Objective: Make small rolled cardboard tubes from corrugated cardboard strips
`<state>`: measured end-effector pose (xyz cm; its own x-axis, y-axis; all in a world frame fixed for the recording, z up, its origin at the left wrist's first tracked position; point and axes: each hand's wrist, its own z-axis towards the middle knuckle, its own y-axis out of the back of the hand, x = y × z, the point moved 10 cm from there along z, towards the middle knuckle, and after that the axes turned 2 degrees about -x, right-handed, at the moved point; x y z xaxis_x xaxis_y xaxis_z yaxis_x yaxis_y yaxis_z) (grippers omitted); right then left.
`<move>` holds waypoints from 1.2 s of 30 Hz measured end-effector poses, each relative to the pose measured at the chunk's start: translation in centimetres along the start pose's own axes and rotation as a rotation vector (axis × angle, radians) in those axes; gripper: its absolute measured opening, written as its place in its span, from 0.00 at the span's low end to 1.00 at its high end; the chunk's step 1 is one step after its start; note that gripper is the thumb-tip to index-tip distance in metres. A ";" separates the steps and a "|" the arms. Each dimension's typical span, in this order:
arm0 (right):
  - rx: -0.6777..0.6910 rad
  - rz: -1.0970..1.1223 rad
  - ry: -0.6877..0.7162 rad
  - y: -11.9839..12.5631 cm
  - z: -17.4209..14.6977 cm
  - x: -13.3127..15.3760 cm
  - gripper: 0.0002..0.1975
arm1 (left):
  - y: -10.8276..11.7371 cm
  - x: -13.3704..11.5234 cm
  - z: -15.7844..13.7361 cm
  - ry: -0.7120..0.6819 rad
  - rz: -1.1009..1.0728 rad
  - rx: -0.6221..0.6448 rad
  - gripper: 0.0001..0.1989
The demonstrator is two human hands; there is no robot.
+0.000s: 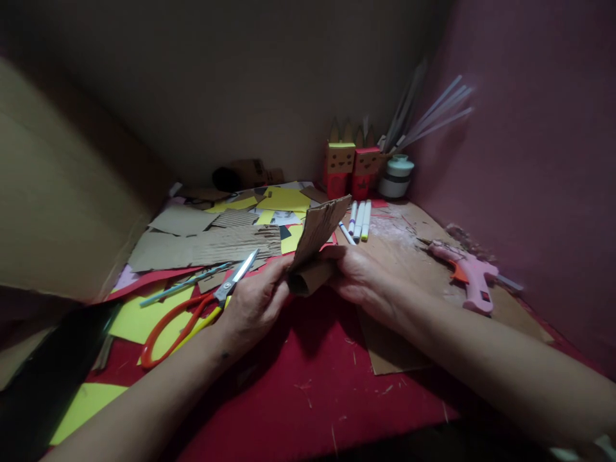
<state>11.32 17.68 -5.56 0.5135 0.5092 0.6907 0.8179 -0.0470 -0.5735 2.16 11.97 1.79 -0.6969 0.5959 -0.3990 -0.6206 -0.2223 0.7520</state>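
Observation:
Between both hands is a piece of cardboard (pixel 320 231), its near end rolled into a tube and its far end standing up as a flat flap with a torn edge. My left hand (pixel 262 292) grips the rolled part from the left, thumb on top. From the right, my right hand (pixel 359 279) holds the same roll, its fingers partly hidden behind the cardboard. Beside my left wrist lie orange-handled scissors (pixel 224 292), blades pointing away. Near them rests a thin blue stick-like tool (pixel 185 284).
Cardboard scraps (pixel 183 247) and yellow paper (pixel 283 199) cover the left and back. Several markers (pixel 360 220) lie behind my right hand. A pink glue gun (pixel 469 276) is at the right. Two red boxes with drawn faces (pixel 339 170) and a jar (pixel 397 176) stand near the wall.

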 end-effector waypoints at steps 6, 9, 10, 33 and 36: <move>0.097 -0.146 0.084 -0.1 1.2 0.4 0.06 | -0.1 -0.4 -0.2 -0.044 0.009 0.010 0.17; 0.113 -0.133 0.085 -0.3 1.2 0.2 0.06 | -0.3 -0.3 -0.3 -0.009 -0.004 0.013 0.17; 0.100 -0.104 0.071 -0.3 1.1 0.0 0.06 | -0.3 -0.2 -0.3 0.013 0.004 0.003 0.17; 0.408 -0.270 0.514 -2.9 -3.4 3.7 0.11 | -0.8 5.8 -0.3 0.699 -0.969 -0.071 0.04; 0.405 -0.278 0.487 -3.0 -3.3 3.5 0.11 | -1.5 5.5 -0.1 0.668 -1.038 0.005 0.06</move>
<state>11.50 16.79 0.08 0.4346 0.0073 0.9006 0.8234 0.4020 -0.4006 -0.74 15.47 -1.61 0.0771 -0.0228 -0.9968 -0.9890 0.1248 -0.0793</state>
